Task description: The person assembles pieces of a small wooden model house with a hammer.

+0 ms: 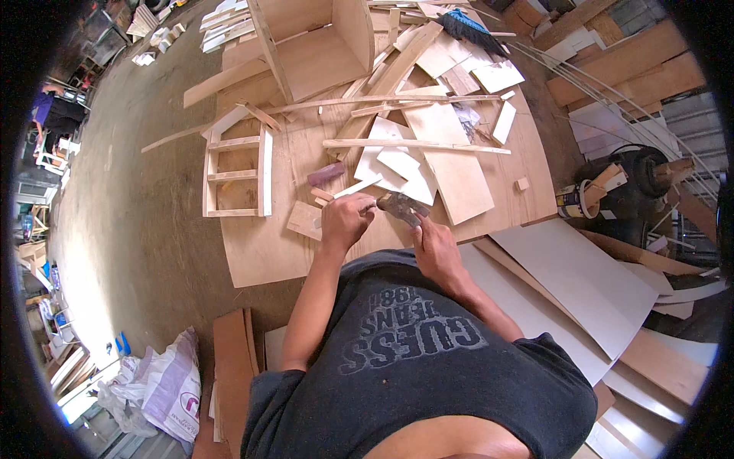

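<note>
A person, seen from above in a dark T-shirt (459, 375), has both hands in front of the chest, over the near part of a broad wooden desk (264, 252). The thing being handled is a dark metal tool (396, 205), possibly pincers; its exact kind is hard to make out. It is between the two hands, its long axis slanting from the left fingertips down and rightward toward the right hand.

The right hand (437, 254) is wrapped around the tool's lower end and supports it. The left hand (345, 222) is the nearer to the tool's head, which sits just beside its fingertips, on their right. Its fingers are drawn together in a pinch; whether they grip something small cannot be told, nor whether they touch the metal.

Just beyond the left hand, a narrow white strip (361, 186) points away to the right, and a purple cylinder (326, 174) lies farther off, slightly left. A flat wooden block (304, 220) is close by on that hand's left. Farther left lies a small ladder-like wooden frame (238, 176). Ahead and to the right of the tool, a long pale panel (453, 170) slants across the desk.
</note>
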The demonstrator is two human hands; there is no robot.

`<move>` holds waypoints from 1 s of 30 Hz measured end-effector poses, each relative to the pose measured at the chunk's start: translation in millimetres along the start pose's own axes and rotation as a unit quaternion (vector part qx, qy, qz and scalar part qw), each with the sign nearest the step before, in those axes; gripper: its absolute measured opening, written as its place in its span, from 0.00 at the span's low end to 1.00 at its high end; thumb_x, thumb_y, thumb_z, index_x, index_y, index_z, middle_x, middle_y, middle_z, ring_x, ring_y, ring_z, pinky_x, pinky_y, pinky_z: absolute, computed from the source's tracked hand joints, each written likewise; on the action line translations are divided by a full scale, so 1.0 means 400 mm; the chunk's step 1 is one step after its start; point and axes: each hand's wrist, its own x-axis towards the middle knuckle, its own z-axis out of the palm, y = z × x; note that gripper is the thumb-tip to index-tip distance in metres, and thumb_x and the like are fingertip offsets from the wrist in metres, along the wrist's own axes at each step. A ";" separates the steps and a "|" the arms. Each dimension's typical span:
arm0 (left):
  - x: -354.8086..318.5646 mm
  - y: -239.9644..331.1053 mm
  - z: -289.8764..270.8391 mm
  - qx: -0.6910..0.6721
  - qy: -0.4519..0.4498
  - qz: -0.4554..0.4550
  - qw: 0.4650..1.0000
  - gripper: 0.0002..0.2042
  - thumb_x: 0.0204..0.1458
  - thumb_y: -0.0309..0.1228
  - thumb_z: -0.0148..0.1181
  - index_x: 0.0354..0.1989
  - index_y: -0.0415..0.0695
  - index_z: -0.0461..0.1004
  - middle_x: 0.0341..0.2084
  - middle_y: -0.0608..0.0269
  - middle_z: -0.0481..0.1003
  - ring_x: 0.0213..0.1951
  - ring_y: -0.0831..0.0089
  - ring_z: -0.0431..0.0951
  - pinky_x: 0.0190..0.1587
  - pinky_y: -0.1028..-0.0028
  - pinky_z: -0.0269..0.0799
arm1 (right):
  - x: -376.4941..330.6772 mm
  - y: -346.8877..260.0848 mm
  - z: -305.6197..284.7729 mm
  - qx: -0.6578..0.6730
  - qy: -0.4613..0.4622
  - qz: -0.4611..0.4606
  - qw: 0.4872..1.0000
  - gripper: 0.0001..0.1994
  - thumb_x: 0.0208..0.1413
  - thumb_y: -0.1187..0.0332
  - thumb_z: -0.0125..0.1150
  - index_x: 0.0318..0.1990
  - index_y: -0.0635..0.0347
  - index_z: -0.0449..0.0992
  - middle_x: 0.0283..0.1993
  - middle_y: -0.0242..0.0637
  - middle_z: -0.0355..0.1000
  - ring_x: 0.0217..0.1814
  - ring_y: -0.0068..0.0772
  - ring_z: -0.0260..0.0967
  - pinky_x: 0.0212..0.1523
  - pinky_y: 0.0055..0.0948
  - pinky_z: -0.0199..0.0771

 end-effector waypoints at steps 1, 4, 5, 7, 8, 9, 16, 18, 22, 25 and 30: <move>0.002 0.001 -0.002 -0.001 0.000 0.002 1.000 0.07 0.52 0.29 0.70 0.39 0.47 0.88 0.40 0.62 0.87 0.41 0.57 0.87 0.44 0.59 0.83 | 0.005 -0.005 -0.002 0.002 -0.011 0.001 1.000 0.13 0.75 0.59 0.51 0.50 0.62 0.71 0.37 0.64 0.77 0.43 0.72 0.76 0.44 0.66 0.72; 0.005 0.000 -0.009 -0.013 -0.011 0.006 1.000 0.07 0.51 0.28 0.69 0.39 0.46 0.88 0.40 0.62 0.87 0.41 0.57 0.87 0.45 0.59 0.83 | 0.010 -0.003 0.006 0.001 -0.037 0.017 0.999 0.14 0.75 0.61 0.51 0.56 0.62 0.73 0.37 0.63 0.78 0.43 0.72 0.76 0.45 0.66 0.71; 0.007 0.000 -0.008 -0.003 -0.015 0.012 1.000 0.07 0.51 0.28 0.69 0.39 0.46 0.88 0.40 0.63 0.87 0.41 0.57 0.87 0.45 0.59 0.84 | 0.012 -0.001 0.007 -0.002 -0.053 0.031 0.998 0.15 0.75 0.63 0.51 0.60 0.62 0.74 0.38 0.62 0.78 0.43 0.72 0.75 0.46 0.66 0.71; 0.008 -0.002 -0.005 0.005 -0.021 0.018 1.000 0.07 0.51 0.27 0.68 0.39 0.46 0.88 0.41 0.63 0.87 0.41 0.57 0.87 0.45 0.59 0.84 | 0.002 -0.010 0.001 0.006 -0.022 0.010 1.000 0.15 0.75 0.63 0.50 0.58 0.63 0.74 0.38 0.62 0.78 0.42 0.72 0.75 0.45 0.66 0.71; 0.008 -0.004 -0.003 0.007 -0.025 0.012 1.000 0.08 0.51 0.28 0.69 0.39 0.46 0.88 0.41 0.63 0.87 0.41 0.57 0.87 0.45 0.59 0.84 | -0.004 -0.013 0.000 0.015 0.008 -0.012 1.000 0.14 0.75 0.62 0.50 0.56 0.63 0.74 0.37 0.62 0.77 0.41 0.72 0.75 0.44 0.66 0.71; 0.006 -0.005 -0.001 0.008 -0.029 0.006 1.000 0.08 0.51 0.28 0.69 0.39 0.46 0.88 0.41 0.63 0.88 0.42 0.57 0.87 0.45 0.59 0.84 | -0.001 -0.014 0.002 0.015 0.007 -0.010 1.000 0.14 0.75 0.62 0.50 0.56 0.63 0.74 0.37 0.62 0.77 0.41 0.72 0.75 0.44 0.66 0.71; 0.001 -0.019 0.008 -0.007 -0.020 0.015 1.000 0.09 0.50 0.28 0.71 0.39 0.46 0.89 0.42 0.63 0.87 0.42 0.58 0.87 0.46 0.60 0.84 | -0.012 -0.008 0.013 0.000 -0.006 0.010 1.000 0.12 0.74 0.65 0.51 0.54 0.64 0.74 0.40 0.64 0.77 0.41 0.72 0.75 0.45 0.65 0.71; -0.002 -0.011 0.005 -0.009 -0.009 0.004 1.000 0.09 0.50 0.28 0.71 0.39 0.46 0.89 0.41 0.63 0.87 0.42 0.58 0.87 0.46 0.60 0.84 | -0.014 0.009 0.028 0.003 0.017 -0.011 1.000 0.13 0.74 0.65 0.51 0.55 0.64 0.74 0.41 0.64 0.77 0.41 0.71 0.75 0.45 0.64 0.71; 0.006 0.004 -0.011 -0.009 -0.019 0.004 1.000 0.08 0.50 0.29 0.71 0.38 0.47 0.89 0.41 0.64 0.87 0.42 0.59 0.87 0.46 0.61 0.84 | -0.012 0.013 0.029 0.006 -0.007 -0.006 1.000 0.17 0.75 0.62 0.49 0.63 0.61 0.71 0.39 0.62 0.78 0.43 0.72 0.76 0.46 0.65 0.72; 0.001 0.005 -0.008 -0.008 -0.030 -0.012 0.999 0.07 0.50 0.29 0.71 0.38 0.47 0.89 0.41 0.65 0.87 0.42 0.59 0.87 0.46 0.61 0.84 | -0.008 0.048 0.057 0.021 0.042 -0.017 0.999 0.17 0.75 0.62 0.50 0.62 0.62 0.73 0.37 0.60 0.78 0.40 0.69 0.76 0.43 0.59 0.73; -0.005 -0.004 0.001 -0.012 0.005 -0.026 1.000 0.06 0.50 0.30 0.71 0.37 0.49 0.89 0.40 0.66 0.88 0.40 0.58 0.88 0.44 0.62 0.84 | 0.007 0.064 0.061 0.095 0.068 -0.006 0.993 0.18 0.77 0.58 0.50 0.58 0.63 0.76 0.32 0.53 0.77 0.34 0.63 0.76 0.38 0.51 0.74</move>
